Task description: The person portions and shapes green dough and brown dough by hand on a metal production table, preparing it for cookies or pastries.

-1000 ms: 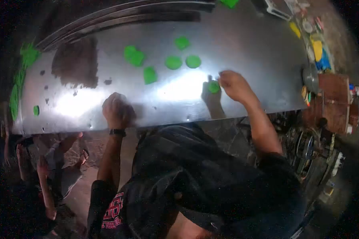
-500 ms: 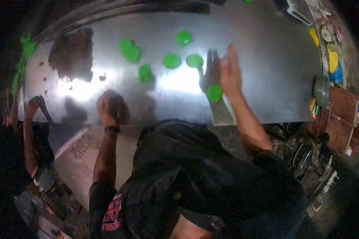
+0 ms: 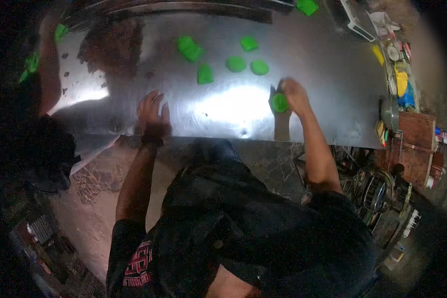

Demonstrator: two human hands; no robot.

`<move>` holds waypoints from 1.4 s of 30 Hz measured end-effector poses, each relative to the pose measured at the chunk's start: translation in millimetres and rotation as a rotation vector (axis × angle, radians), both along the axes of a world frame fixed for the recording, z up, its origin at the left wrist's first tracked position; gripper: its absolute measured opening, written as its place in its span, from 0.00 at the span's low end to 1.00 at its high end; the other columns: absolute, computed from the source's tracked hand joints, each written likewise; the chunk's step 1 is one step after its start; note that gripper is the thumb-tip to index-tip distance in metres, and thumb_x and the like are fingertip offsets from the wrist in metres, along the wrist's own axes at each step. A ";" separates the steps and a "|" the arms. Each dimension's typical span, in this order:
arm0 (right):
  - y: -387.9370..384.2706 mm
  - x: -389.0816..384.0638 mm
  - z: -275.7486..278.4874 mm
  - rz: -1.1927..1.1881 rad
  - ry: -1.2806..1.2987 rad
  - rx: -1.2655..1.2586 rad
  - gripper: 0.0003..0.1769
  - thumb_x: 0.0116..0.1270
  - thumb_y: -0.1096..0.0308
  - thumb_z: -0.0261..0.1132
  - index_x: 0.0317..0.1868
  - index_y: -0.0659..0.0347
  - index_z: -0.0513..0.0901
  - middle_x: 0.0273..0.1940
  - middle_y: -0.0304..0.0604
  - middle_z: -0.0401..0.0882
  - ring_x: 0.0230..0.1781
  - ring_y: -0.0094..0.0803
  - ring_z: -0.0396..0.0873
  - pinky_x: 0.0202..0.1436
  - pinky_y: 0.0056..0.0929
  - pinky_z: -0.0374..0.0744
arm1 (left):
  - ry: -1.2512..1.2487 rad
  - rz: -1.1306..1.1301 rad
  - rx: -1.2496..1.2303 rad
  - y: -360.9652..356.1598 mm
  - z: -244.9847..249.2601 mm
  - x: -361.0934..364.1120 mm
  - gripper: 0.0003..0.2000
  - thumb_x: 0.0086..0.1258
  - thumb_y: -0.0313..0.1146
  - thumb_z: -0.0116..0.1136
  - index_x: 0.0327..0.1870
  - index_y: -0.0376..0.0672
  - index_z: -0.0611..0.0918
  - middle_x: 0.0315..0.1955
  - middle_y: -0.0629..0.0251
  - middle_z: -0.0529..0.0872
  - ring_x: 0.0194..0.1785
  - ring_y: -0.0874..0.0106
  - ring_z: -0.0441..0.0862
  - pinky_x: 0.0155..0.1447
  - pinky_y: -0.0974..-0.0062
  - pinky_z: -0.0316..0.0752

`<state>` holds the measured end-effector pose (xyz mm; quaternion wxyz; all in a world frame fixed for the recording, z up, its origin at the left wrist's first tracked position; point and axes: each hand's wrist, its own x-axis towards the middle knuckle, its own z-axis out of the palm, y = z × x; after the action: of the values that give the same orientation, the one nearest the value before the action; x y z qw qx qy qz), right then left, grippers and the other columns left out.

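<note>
My left hand (image 3: 153, 113) rests palm down by the front edge of the metal table (image 3: 333, 74), fingers spread and nothing in them. My right hand (image 3: 295, 95) is closed, its fingers curled at the right edge of a round green piece (image 3: 280, 103); the exact grip is partly hidden. A fainter ring shows on that piece's face. Farther back lie two more green rounds, one on the left (image 3: 236, 63) and one on the right (image 3: 259, 67), a squarish green piece (image 3: 249, 43), an arched one (image 3: 204, 74) and an overlapping green pair (image 3: 189, 48).
Another person's arm (image 3: 48, 74) reaches over the table's left end, near more green material (image 3: 32, 63). A green lump (image 3: 307, 6) lies at the back, near a white frame (image 3: 360, 30). A grey bowl (image 3: 391, 114) and small tools stand on the right.
The view has shifted, moving the table's contents right and up. My right hand has gone from extended fingers to curled ones beside the round green piece. My left hand's fingers have spread out.
</note>
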<state>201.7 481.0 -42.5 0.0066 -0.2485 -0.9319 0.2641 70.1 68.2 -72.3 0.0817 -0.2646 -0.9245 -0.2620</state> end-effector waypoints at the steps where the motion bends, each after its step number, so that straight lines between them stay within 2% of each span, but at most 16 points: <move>1: -2.8 13.1 2.3 -0.008 -0.047 -0.039 0.29 0.67 0.52 0.54 0.58 0.67 0.72 0.60 0.61 0.68 0.62 0.50 0.67 0.66 0.37 0.65 | -0.020 0.010 -0.002 4.9 -1.7 -4.4 0.16 0.60 0.34 0.56 0.49 0.41 0.79 0.54 0.57 0.76 0.59 0.56 0.70 0.64 0.58 0.62; 3: -9.8 29.0 22.9 0.307 -0.115 0.135 0.25 0.59 0.61 0.65 0.53 0.67 0.75 0.52 0.57 0.76 0.54 0.46 0.75 0.59 0.36 0.72 | -0.014 0.014 -0.007 2.6 -12.5 -6.2 0.17 0.60 0.34 0.56 0.50 0.42 0.79 0.54 0.57 0.76 0.60 0.57 0.69 0.65 0.58 0.60; 6: 6.2 14.4 25.0 0.221 -0.203 -0.301 0.21 0.51 0.69 0.73 0.45 0.63 0.78 0.37 0.45 0.81 0.39 0.32 0.79 0.45 0.31 0.77 | 0.217 -0.014 0.017 0.0 -26.3 -9.4 0.17 0.59 0.34 0.56 0.50 0.42 0.79 0.53 0.57 0.76 0.59 0.56 0.70 0.64 0.58 0.62; 8: 12.0 -25.3 54.4 0.247 -0.219 -0.554 0.22 0.47 0.69 0.75 0.43 0.60 0.78 0.33 0.41 0.80 0.35 0.27 0.78 0.42 0.30 0.76 | 0.103 0.004 -0.059 4.9 2.4 -7.4 0.17 0.58 0.34 0.57 0.50 0.42 0.79 0.52 0.56 0.77 0.57 0.55 0.72 0.63 0.58 0.64; 11: 27.0 -98.0 120.3 0.336 -0.123 -0.759 0.26 0.48 0.68 0.75 0.49 0.59 0.79 0.34 0.41 0.80 0.35 0.24 0.77 0.42 0.26 0.76 | -0.153 0.103 0.029 -0.5 -56.1 -15.0 0.18 0.58 0.36 0.58 0.50 0.43 0.79 0.52 0.56 0.77 0.56 0.54 0.72 0.62 0.57 0.65; 12: 47.2 -130.7 107.2 0.406 -0.006 -0.679 0.22 0.49 0.65 0.74 0.46 0.59 0.82 0.34 0.40 0.81 0.36 0.25 0.78 0.43 0.26 0.77 | -0.276 0.106 0.211 -14.0 -92.4 -15.8 0.18 0.58 0.36 0.58 0.50 0.43 0.79 0.52 0.56 0.77 0.56 0.53 0.72 0.62 0.57 0.65; 15: 61.4 -223.6 152.8 0.491 0.275 -0.328 0.19 0.48 0.60 0.73 0.42 0.56 0.85 0.41 0.41 0.84 0.40 0.31 0.81 0.47 0.30 0.77 | -0.127 0.075 0.028 -16.3 -90.0 -13.7 0.18 0.56 0.40 0.58 0.47 0.44 0.78 0.48 0.55 0.78 0.52 0.52 0.74 0.54 0.55 0.69; 18: 76.9 -294.5 143.1 0.426 0.431 -0.086 0.20 0.50 0.60 0.71 0.44 0.55 0.84 0.44 0.46 0.83 0.45 0.38 0.81 0.51 0.34 0.77 | -0.241 0.130 0.286 -15.8 -77.5 -8.2 0.16 0.64 0.39 0.52 0.49 0.42 0.76 0.48 0.57 0.78 0.52 0.58 0.74 0.58 0.59 0.69; 22: 102.1 -353.6 91.5 0.700 0.028 0.220 0.15 0.62 0.64 0.61 0.48 0.56 0.82 0.45 0.48 0.82 0.44 0.41 0.81 0.51 0.35 0.76 | -0.127 0.145 0.180 3.8 -44.1 -6.2 0.17 0.62 0.37 0.54 0.51 0.43 0.76 0.49 0.58 0.78 0.53 0.58 0.73 0.60 0.57 0.66; 24: 100.4 -339.4 103.2 0.529 0.393 -0.014 0.13 0.62 0.62 0.61 0.45 0.56 0.83 0.41 0.46 0.83 0.41 0.39 0.82 0.49 0.33 0.77 | 0.157 0.116 -0.141 24.2 -4.4 -8.5 0.17 0.56 0.40 0.58 0.46 0.45 0.79 0.46 0.55 0.77 0.50 0.54 0.74 0.52 0.56 0.67; 28: 92.1 -249.6 91.8 0.100 0.493 -0.526 0.14 0.62 0.60 0.63 0.42 0.59 0.84 0.36 0.48 0.84 0.39 0.37 0.83 0.46 0.31 0.77 | -0.006 -0.024 -0.039 94.1 18.1 -26.9 0.17 0.58 0.37 0.58 0.49 0.45 0.79 0.50 0.57 0.76 0.53 0.56 0.72 0.54 0.57 0.65; 30: 87.1 -211.5 33.6 0.120 0.362 -0.472 0.15 0.60 0.59 0.64 0.42 0.61 0.84 0.36 0.50 0.83 0.40 0.39 0.82 0.46 0.33 0.77 | -0.058 -0.058 0.050 149.6 24.0 -43.2 0.18 0.57 0.37 0.58 0.49 0.45 0.79 0.50 0.57 0.76 0.54 0.58 0.71 0.55 0.57 0.65; 35: 36.1 -127.6 22.9 0.273 -0.147 -0.148 0.25 0.52 0.46 0.66 0.37 0.61 0.84 0.36 0.54 0.81 0.42 0.50 0.79 0.49 0.41 0.74 | -0.062 -0.133 -0.041 216.4 16.1 -44.6 0.13 0.56 0.38 0.62 0.40 0.42 0.81 0.46 0.60 0.79 0.52 0.59 0.72 0.53 0.59 0.66; 39: 11.3 -100.8 30.7 0.218 -0.229 -0.459 0.18 0.46 0.57 0.73 0.29 0.62 0.78 0.34 0.47 0.79 0.36 0.35 0.78 0.44 0.33 0.76 | -0.233 -0.203 0.249 216.3 14.4 -48.9 0.11 0.54 0.38 0.66 0.29 0.41 0.79 0.37 0.61 0.81 0.42 0.62 0.77 0.46 0.63 0.71; 40: 7.4 -104.1 37.9 0.164 -0.259 -0.597 0.18 0.45 0.60 0.75 0.29 0.61 0.77 0.34 0.45 0.79 0.35 0.31 0.78 0.42 0.31 0.76 | -0.557 -0.188 0.410 215.6 23.4 -46.2 0.12 0.52 0.36 0.68 0.28 0.40 0.77 0.30 0.62 0.81 0.32 0.67 0.77 0.37 0.69 0.73; 42: 8.8 -120.7 36.9 0.223 -0.132 -0.624 0.17 0.45 0.68 0.75 0.32 0.60 0.75 0.33 0.41 0.78 0.34 0.24 0.77 0.40 0.25 0.76 | -0.735 -0.231 0.462 203.5 33.2 -59.7 0.12 0.54 0.34 0.68 0.33 0.40 0.76 0.30 0.62 0.81 0.33 0.71 0.78 0.37 0.71 0.73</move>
<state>81.0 489.8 -5.6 -0.1590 -0.1514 -0.8260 0.5192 10.4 271.7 -39.1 -0.2253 -0.2303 -0.7736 -0.5456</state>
